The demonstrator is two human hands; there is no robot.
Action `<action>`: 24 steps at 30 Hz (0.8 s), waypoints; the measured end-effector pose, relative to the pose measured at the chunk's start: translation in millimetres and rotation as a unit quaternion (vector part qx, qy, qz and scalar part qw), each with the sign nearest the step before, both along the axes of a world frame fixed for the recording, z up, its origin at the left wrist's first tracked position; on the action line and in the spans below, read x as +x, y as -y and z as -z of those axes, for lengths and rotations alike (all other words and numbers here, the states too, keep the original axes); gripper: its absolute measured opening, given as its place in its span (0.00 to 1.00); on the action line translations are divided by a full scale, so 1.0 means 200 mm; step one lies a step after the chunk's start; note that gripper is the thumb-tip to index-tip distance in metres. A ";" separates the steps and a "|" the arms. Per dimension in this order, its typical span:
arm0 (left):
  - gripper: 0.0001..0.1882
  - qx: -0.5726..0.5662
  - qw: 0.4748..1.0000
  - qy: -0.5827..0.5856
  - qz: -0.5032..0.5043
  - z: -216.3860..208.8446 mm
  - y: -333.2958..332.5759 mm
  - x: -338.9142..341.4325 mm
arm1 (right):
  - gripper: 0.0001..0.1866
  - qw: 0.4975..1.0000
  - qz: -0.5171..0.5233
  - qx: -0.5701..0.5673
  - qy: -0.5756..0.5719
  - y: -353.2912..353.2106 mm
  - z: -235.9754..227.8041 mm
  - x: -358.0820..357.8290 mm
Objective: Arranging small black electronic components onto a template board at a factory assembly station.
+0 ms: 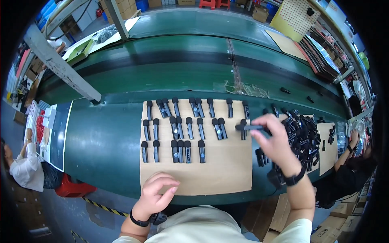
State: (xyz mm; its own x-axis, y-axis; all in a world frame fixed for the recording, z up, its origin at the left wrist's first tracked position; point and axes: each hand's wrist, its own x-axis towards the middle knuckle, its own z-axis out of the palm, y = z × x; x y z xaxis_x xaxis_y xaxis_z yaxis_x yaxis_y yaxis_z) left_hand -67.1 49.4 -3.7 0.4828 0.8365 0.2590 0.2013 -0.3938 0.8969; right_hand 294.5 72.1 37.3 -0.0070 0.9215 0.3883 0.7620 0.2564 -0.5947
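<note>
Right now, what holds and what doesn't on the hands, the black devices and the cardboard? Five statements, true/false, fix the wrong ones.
1. The right hand holds a black device. True.
2. The left hand grips a device too. False: it shows nothing held, over the sheet's lower left part.
3. The laid-out devices form three rows on the cardboard sheet. True.
4. The heap of devices is left of the sheet. False: it is to the right.
5. Both wrists wear black bands. True.

No readable text, just blurred print point(324, 232) on a cardboard box point(333, 235)
</note>
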 end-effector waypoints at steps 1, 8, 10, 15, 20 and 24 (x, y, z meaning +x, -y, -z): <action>0.06 0.012 1.000 0.004 0.000 -0.01 0.00 0.01 | 0.13 0.999 -0.043 0.015 0.005 0.07 -0.02 -0.05; 0.11 0.056 0.996 0.057 0.048 -0.10 0.00 0.20 | 0.13 0.989 -0.119 0.056 -0.069 0.44 0.01 -0.34; 0.11 0.043 0.996 0.047 0.061 -0.13 0.01 0.25 | 0.14 0.987 -0.118 0.066 -0.089 0.46 0.04 -0.39; 0.12 0.020 0.995 0.025 0.095 -0.13 0.08 0.28 | 0.15 0.981 -0.116 0.086 -0.131 0.51 0.08 -0.46; 0.15 0.049 0.993 0.068 0.087 -0.12 0.09 0.28 | 0.16 0.975 -0.104 0.035 -0.194 0.55 0.09 -0.46; 0.16 0.061 0.991 0.067 0.096 -0.10 0.09 0.27 | 0.16 0.969 -0.114 0.029 -0.217 0.55 0.11 -0.46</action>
State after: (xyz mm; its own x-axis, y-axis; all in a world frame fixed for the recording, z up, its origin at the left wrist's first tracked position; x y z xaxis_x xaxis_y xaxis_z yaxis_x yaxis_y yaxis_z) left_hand -14.0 30.4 15.8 0.5849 0.6907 0.4253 -0.0057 -0.5208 0.8537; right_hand 202.7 -38.0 16.2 -0.0325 0.8916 0.4516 0.3627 0.4316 -0.8260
